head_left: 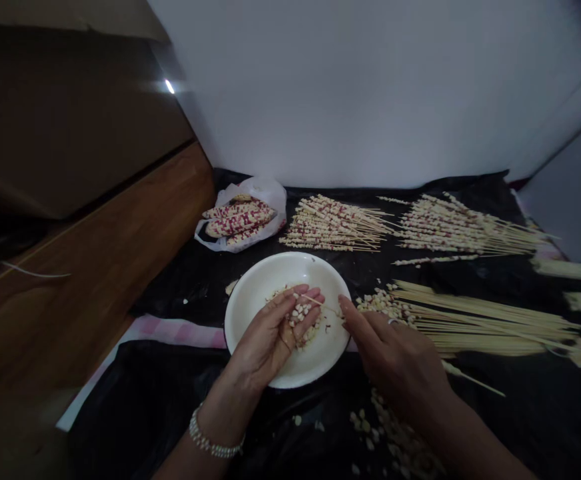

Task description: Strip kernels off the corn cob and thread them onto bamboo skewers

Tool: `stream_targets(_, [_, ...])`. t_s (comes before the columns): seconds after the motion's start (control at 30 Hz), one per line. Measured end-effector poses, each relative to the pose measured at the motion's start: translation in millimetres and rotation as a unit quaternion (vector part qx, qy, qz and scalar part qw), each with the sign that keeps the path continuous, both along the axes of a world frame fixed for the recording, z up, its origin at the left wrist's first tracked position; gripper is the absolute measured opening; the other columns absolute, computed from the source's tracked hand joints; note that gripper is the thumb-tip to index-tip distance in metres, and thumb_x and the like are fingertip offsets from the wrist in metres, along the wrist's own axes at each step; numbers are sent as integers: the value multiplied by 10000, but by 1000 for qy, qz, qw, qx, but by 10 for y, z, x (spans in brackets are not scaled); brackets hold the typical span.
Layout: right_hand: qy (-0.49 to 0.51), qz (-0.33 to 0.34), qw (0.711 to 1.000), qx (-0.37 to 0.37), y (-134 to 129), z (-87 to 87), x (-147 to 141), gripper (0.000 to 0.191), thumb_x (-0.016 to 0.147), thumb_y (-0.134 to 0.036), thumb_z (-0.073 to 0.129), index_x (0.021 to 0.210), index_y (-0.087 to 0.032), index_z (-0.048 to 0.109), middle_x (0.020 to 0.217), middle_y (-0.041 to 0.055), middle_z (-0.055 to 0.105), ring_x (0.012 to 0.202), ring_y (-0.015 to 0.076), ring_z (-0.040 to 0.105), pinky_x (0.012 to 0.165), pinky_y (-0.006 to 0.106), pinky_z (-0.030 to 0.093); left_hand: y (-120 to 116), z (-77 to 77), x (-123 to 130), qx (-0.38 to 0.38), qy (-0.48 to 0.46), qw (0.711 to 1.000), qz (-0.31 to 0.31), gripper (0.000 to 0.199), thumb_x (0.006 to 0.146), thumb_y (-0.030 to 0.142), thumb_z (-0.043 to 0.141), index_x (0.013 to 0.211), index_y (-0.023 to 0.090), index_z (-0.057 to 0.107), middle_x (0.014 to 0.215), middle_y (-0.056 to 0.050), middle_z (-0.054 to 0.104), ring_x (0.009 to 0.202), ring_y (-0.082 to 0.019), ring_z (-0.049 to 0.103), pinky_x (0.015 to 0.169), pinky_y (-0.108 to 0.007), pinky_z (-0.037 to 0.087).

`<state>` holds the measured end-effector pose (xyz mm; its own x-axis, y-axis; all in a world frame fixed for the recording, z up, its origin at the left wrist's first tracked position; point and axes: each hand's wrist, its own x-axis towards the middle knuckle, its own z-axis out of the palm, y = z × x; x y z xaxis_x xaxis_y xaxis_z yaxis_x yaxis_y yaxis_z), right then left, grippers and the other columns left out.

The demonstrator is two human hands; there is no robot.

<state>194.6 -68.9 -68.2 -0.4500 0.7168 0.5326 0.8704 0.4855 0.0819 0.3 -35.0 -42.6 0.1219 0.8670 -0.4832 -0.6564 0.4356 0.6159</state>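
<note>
My left hand is palm up over a white bowl, cupped around loose corn kernels. Its thumb and forefinger come together near the tip of a thin wooden skewer. From the bowl's right rim, my right hand pinches the skewer's other end between thumb and forefinger; its remaining fingers are curled. More kernels lie in the bowl beneath my left hand. Whether a kernel sits on the skewer's tip is too small to tell.
Behind the bowl, a plastic bag holds multicoloured corn cobs. Two piles of skewers threaded with kernels lie at the back. Bare skewers are bundled on the right. Loose kernels are scattered on the black plastic sheet.
</note>
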Motion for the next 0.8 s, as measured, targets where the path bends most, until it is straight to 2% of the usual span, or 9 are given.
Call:
stream_targets(0.13, [-5,4,1000,-5,-11,23,-6,540,866,8,393,1367,-173,477,778,7,624,523,122,481,530,304,291,-4,4,5,9,11,1000,5,136,855,91,623,960,86,709,985,-127,747,938,-195,711,876,-301,579])
stream_targets(0.37, [15,30,999,3,-22,56,-23,528,870,8,389,1364,-141,501,739,13,594,531,138,489,528,310,310,3,35,16,-12,33,999,36,188,813,50,655,973,100,740,846,-65,743,702,-91,695,736,-174,589])
stream_targets(0.8, [24,16,1000,-7,-34,18,-13,541,873,7,397,1380,-162,483,765,8,597,534,141,484,530,313,306,-9,-6,-4,22,26,999,8,220,764,119,735,982,95,753,832,-64,727,744,-101,685,773,-183,579])
